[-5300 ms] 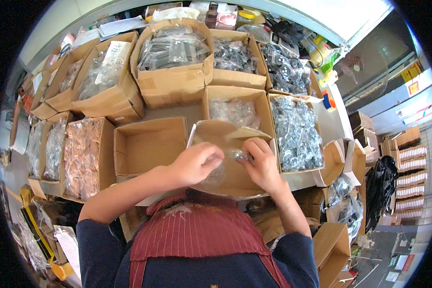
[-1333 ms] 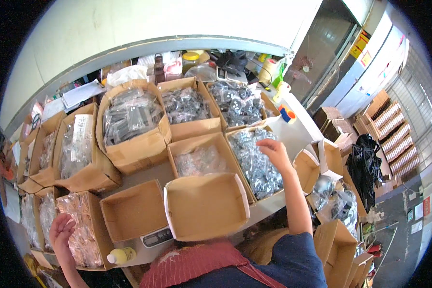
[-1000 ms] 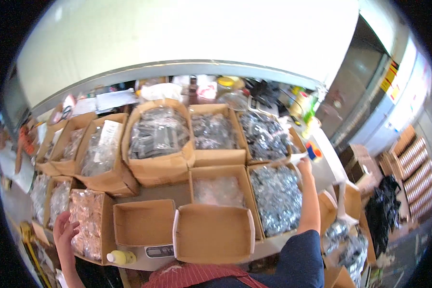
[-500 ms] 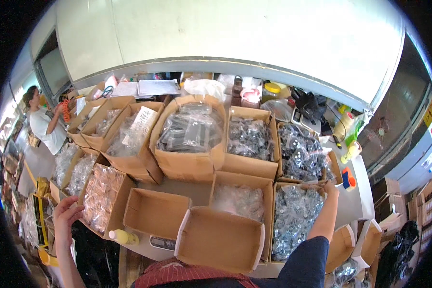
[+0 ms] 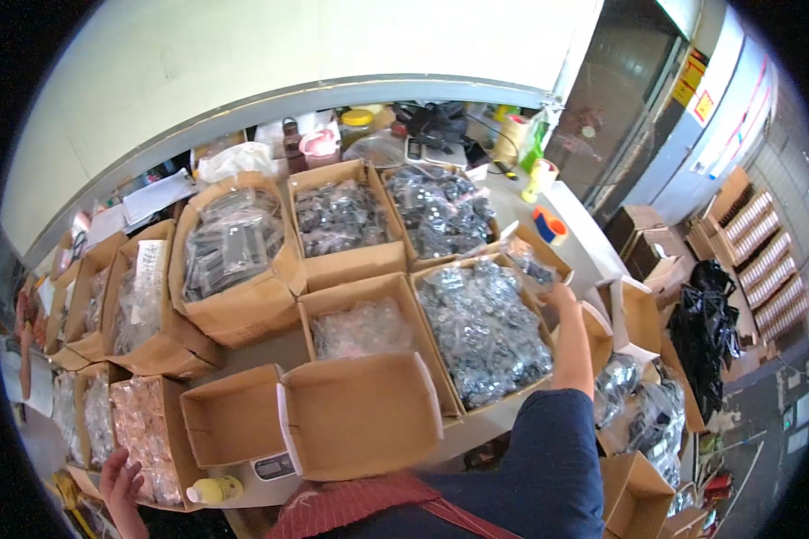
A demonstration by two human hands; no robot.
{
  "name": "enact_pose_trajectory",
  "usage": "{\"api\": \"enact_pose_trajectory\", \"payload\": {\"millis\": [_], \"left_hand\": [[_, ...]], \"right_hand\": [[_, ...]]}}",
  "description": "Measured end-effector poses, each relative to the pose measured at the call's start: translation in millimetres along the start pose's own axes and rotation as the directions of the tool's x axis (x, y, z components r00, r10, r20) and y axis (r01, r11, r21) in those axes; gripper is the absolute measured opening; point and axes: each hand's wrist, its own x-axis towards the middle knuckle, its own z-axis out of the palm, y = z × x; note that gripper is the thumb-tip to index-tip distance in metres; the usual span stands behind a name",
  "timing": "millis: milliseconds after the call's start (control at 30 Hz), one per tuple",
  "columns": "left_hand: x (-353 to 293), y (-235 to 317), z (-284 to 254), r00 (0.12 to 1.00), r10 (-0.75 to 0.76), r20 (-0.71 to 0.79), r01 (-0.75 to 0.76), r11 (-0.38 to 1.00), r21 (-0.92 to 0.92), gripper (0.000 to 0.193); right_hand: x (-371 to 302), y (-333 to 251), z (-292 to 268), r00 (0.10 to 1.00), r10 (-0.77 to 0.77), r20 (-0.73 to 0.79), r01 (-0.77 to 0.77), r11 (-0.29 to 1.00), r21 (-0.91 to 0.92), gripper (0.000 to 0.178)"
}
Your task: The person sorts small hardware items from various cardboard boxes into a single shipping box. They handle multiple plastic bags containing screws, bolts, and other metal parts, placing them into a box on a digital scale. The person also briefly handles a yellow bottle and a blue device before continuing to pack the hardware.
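My left hand (image 5: 121,483) hovers beside the box of bagged copper-coloured parts (image 5: 144,431), fingers loosely curled and apart, holding nothing. At the far end of my stretched right arm, my right hand (image 5: 559,304) is at the near edge of a small cardboard box (image 5: 559,260) with a few bagged dark parts (image 5: 535,268). Its fingertips are too small and blurred to show a grip. Just left of it is a large box full of clear bags of grey parts (image 5: 481,332). An empty cardboard box (image 5: 360,413) rests tilted in front of me, beside another empty box (image 5: 234,418).
Boxes of bagged black parts (image 5: 342,216) line the table's back. A yellow-capped bottle (image 5: 214,490) lies at the front edge, near a small scale (image 5: 274,467). Tape rolls (image 5: 550,225) sit at the right. More open boxes (image 5: 634,314) and bagged parts stand beyond the table.
My view has turned to the right, shifting the table leftward in the picture. My right hand has gone from the grey-parts box's far corner to the small box beside it. My left hand stays raised, fingers apart.
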Motion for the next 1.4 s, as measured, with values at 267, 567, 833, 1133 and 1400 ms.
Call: {"api": "enact_pose_trajectory", "payload": {"millis": [267, 567, 833, 1133, 1400], "left_hand": [[15.4, 13.9, 27.9, 0.989, 0.147, 0.005, -0.144, 0.976, -0.163, 0.057], [22.1, 5.2, 26.8, 0.989, 0.148, -0.017, -0.147, 0.947, -0.286, 0.056], [-2.5, 32.5, 68.0, 0.967, 0.221, 0.125, -0.168, 0.927, -0.336, 0.051], [-49.3, 71.7, 143.8, 0.756, 0.13, 0.642, 0.051, 0.965, -0.256, 0.039], [-74.2, 41.3, 176.7, 0.54, 0.053, 0.84, 0.216, 0.956, -0.199, 0.08]], "right_hand": [[-59.8, 9.4, -5.1, 0.852, 0.049, -0.521, 0.111, 0.956, 0.272, 0.037], [-129.4, 11.1, -37.7, 0.753, 0.064, -0.655, 0.177, 0.939, 0.295, 0.035], [-215.8, -38.8, -102.7, 0.648, 0.003, -0.762, 0.373, 0.87, 0.322, 0.03], [-348.0, -181.0, -160.4, 0.554, -0.43, -0.713, 0.759, 0.613, 0.219, 0.014], [-412.9, -286.6, -147.5, 0.175, -0.878, -0.445, 0.984, 0.138, 0.115, 0.021]]}}
